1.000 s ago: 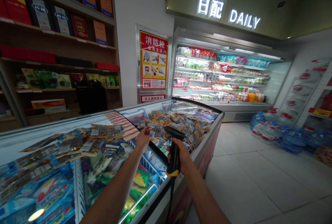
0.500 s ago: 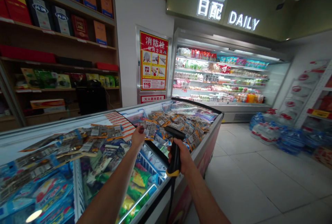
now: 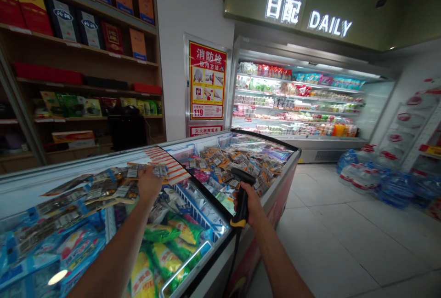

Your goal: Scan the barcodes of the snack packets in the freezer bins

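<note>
My right hand [image 3: 251, 203] is wrapped around the grip of a black and yellow barcode scanner [image 3: 242, 201], its head pointing left over the freezer. From the scanner's base a dark cable hangs down. My left hand [image 3: 149, 185] reaches over the left glass lid and touches the grey-brown snack packets [image 3: 117, 190] laid out there in overlapping rows. Its fingertips are hidden behind the hand, so any grip is unclear. Similar packets with orange edges form a pile [image 3: 251, 162] on the freezer's right part.
The chest freezer [image 3: 272, 208] holds green-yellow bags [image 3: 168, 256] and blue bags [image 3: 81, 247] below the glass. A wire basket handle [image 3: 188, 266] shows near the front. Bottled water packs [image 3: 360, 174] stand on the floor at right. Shelves [image 3: 86, 84] line the left; a lit refrigerated display [image 3: 292, 100] stands behind.
My left hand has moved left, from beside the right-hand pile to the packets on the left lid. My right hand still holds the scanner. The view has shifted slightly.
</note>
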The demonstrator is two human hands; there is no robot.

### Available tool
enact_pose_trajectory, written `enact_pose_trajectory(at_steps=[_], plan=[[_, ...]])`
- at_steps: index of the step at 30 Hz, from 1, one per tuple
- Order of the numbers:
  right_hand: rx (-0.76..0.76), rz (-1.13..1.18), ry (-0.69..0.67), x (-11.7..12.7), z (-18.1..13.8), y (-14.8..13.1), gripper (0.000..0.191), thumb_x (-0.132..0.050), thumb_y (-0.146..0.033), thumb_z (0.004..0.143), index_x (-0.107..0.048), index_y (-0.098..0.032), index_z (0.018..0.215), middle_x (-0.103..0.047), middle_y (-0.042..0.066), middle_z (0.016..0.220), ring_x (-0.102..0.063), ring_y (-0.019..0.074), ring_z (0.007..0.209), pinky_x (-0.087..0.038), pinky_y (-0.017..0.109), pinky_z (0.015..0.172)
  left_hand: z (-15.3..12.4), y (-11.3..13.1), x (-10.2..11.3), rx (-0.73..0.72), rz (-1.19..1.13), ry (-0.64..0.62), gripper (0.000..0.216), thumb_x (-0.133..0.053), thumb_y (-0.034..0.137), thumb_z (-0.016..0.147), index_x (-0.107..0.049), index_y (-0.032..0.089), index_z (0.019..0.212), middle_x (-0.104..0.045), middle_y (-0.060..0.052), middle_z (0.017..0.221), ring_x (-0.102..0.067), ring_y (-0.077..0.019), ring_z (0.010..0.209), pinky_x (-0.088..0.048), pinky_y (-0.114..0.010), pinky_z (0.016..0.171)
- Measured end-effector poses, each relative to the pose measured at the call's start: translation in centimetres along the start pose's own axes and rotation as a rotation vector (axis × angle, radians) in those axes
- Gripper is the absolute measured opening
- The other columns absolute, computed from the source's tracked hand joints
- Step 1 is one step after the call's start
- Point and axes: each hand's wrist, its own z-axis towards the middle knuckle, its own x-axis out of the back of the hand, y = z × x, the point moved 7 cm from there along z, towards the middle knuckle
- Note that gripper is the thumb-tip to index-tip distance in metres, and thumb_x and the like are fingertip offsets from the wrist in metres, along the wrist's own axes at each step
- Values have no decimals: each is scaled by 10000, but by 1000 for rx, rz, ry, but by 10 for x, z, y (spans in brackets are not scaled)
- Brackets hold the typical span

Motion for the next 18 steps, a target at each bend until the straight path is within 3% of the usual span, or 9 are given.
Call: enact_pose_trajectory(at_steps=[7,11,14,18], plan=[[-8,3,-13,3,0,2,254,-558,-405,625,-437,-183,651,-539,-38,476,-461,87,326,-369,202,304,-6,1,4,-51,148,24,329,-434,126,703,-546,119,1012,-517,-132,1001,-468,-271,939,-370,-355,791],[3,7,-13,6,-1,0,252,-556,-400,627,-438,-178,656,-537,-35,468,-462,88,325,-371,201,304,-24,31,3,-123,197,81,343,-442,184,717,-532,159,1046,-465,-117,1131,-418,-293,997,-343,-415,809],[10,7,1,9,-1,-1,259,-564,-401,620,-445,-175,664,-543,-33,470,-470,91,329,-370,199,301,-40,67,-18,-206,123,-12,378,-445,176,703,-520,180,1073,-457,-104,1161,-418,-270,1022,-344,-388,829],[20,-11,18,13,-1,-2,267,-571,-411,617,-453,-179,680,-551,-34,476,-475,95,327,-372,203,296,-63,118,-65,-293,-39,-241,382,-447,213,712,-518,156,1083,-494,-112,1120,-429,-229,1050,-332,-314,863]])
